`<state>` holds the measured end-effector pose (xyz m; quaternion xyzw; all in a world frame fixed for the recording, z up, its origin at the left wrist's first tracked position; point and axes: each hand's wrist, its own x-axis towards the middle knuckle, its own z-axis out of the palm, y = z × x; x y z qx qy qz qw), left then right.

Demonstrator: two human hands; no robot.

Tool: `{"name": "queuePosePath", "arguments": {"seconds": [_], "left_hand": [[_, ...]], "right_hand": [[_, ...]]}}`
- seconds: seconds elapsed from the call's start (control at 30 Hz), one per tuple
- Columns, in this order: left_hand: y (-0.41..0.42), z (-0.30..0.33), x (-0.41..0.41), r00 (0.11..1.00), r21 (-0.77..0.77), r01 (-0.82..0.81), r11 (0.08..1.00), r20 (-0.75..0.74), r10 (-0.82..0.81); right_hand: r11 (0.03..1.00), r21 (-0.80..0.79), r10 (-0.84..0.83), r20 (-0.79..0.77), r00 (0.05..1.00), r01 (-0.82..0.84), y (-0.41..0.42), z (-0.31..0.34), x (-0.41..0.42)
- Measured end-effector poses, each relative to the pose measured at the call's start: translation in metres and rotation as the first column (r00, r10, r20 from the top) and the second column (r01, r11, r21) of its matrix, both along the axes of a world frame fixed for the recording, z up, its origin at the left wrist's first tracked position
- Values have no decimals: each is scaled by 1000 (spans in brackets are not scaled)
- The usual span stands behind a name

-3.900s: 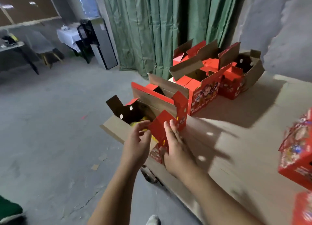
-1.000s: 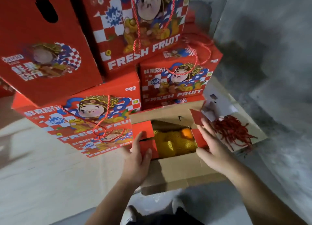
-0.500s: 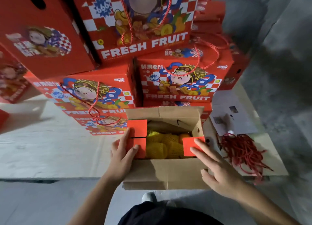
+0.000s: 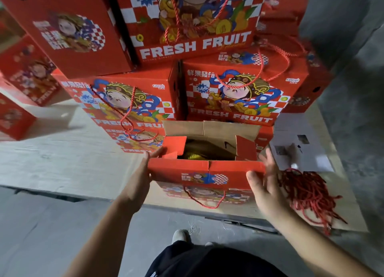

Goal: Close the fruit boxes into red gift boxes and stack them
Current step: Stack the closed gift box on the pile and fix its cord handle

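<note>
Near front flap point(image 4: 207, 168) now folded up since half-second ago. Open box point(image 4: 209, 150) lies crosswise between left hand point(image 4: 138, 182) and right hand point(image 4: 265, 183); both flat-fingered, gripping nothing, left touching box end.

A pale, flat wooden platform point(image 4: 62, 164) is seen above a grey concrete floor point(image 4: 52, 235). Directly on it are set a stack of closed red printed cardboard gift boxes point(image 4: 133, 102), an open red cardboard box point(image 4: 207, 172) at the near edge, a bundle of red cords point(image 4: 309, 191) on a brown cardboard sheet point(image 4: 351, 220), and white paper sheets point(image 4: 299, 141).
</note>
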<state>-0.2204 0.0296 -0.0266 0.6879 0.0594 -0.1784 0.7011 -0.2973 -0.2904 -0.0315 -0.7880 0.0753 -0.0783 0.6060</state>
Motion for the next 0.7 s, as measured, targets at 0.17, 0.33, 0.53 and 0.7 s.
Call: {"name": "queuePosePath", "arguments": {"seconds": [0.17, 0.33, 0.53, 0.7], "left_hand": [[-21, -1, 4, 859, 444, -335, 831, 506, 76], [-32, -18, -3, 739, 895, -148, 421, 383, -555], [-32, -24, 1, 758, 918, -183, 353, 360, -544], [-39, -24, 2, 764, 883, -274, 382, 441, -471]], "right_hand": [[867, -495, -48, 31, 998, 57, 0, -6, 20], [619, -739, 117, -249, 961, -267, -13, -13, 27], [970, -237, -70, -81, 994, 49, -14, 34, 78], [931, -298, 143, -230, 963, -209, -37, 48, 91]]}}
